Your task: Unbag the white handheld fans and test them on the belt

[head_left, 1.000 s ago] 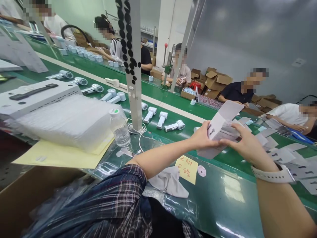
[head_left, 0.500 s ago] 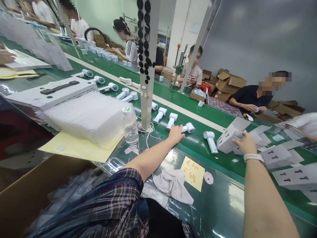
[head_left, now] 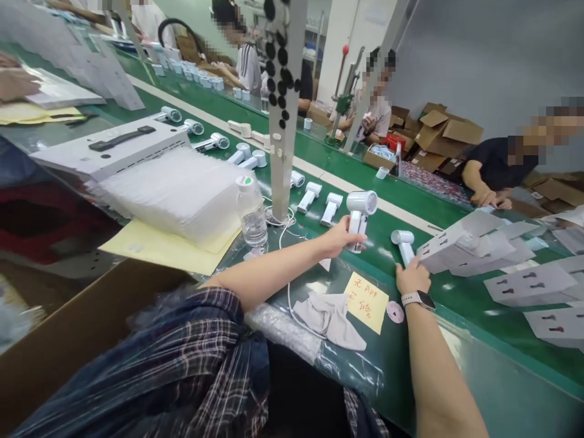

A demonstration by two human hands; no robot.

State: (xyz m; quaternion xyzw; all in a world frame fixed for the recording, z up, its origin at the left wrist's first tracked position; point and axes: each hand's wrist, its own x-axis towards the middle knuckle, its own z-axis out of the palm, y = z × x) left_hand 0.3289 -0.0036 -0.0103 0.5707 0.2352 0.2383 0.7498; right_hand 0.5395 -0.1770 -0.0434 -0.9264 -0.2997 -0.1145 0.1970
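Note:
My left hand point(head_left: 340, 238) grips a white handheld fan point(head_left: 360, 210), shaped like a small hair dryer, by its handle. Its round head is up, lifted above the green conveyor belt point(head_left: 387, 222). Fingers of my right hand point(head_left: 413, 278), a watch on its wrist, close on the handle end of a second fan point(head_left: 403, 238), which lies on the belt. Part of that handle is hidden by the hand. To the left, more fans, such as this one point(head_left: 332, 208), lie along the belt. Open white boxes point(head_left: 444, 248) with printed pictures stand just right of my right hand.
A slotted metal post point(head_left: 280, 170) rises at the belt's near edge, with a water bottle point(head_left: 252, 213) and a stack of clear plastic sleeves point(head_left: 168, 201) beside it. A grey cloth point(head_left: 331, 319) and a yellow note point(head_left: 366, 302) lie before me. Several people work across the belt.
My left hand has picked a fan up off the belt and turned it upright. My right hand has left the open box and moved left and down to another fan's handle.

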